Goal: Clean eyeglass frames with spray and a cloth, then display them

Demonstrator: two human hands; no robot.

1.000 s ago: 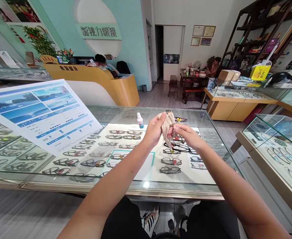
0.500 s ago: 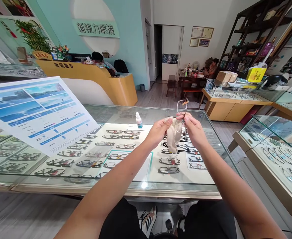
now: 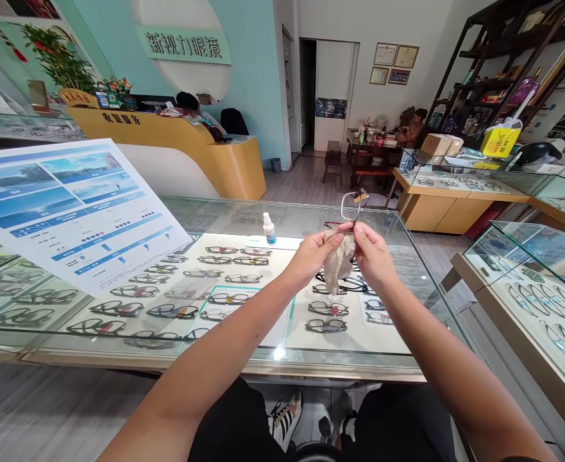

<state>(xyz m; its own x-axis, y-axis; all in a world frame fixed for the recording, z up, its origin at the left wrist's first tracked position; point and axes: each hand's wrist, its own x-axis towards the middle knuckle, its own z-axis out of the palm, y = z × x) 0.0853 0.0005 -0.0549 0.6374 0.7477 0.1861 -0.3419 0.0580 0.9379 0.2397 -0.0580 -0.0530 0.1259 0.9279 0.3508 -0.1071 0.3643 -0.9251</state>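
Above the right half of the glass display counter, my two hands meet at a pair of eyeglasses (image 3: 351, 206). One rimmed lens stands up above the fingers; the rest is largely hidden behind the hands and cloth. My left hand (image 3: 321, 250) is closed on a beige cleaning cloth (image 3: 336, 268), which is bunched against the glasses and hangs below the fingers. My right hand (image 3: 372, 253) pinches the frame of the glasses from the right side. A small white spray bottle (image 3: 269, 230) with a blue-marked label stands upright on the counter, left of my hands.
Beneath the counter's glass top (image 3: 205, 218) lie rows of eyeglass frames (image 3: 327, 308). A printed sheet (image 3: 84, 218) stands tilted at the left. More display cases (image 3: 546, 282) are on the right. A yellow reception desk (image 3: 167, 144) and seated people are farther back.
My left hand has moved slightly right, closer to my right hand, and the cloth is more bunched around the glasses. The view has shifted slightly.
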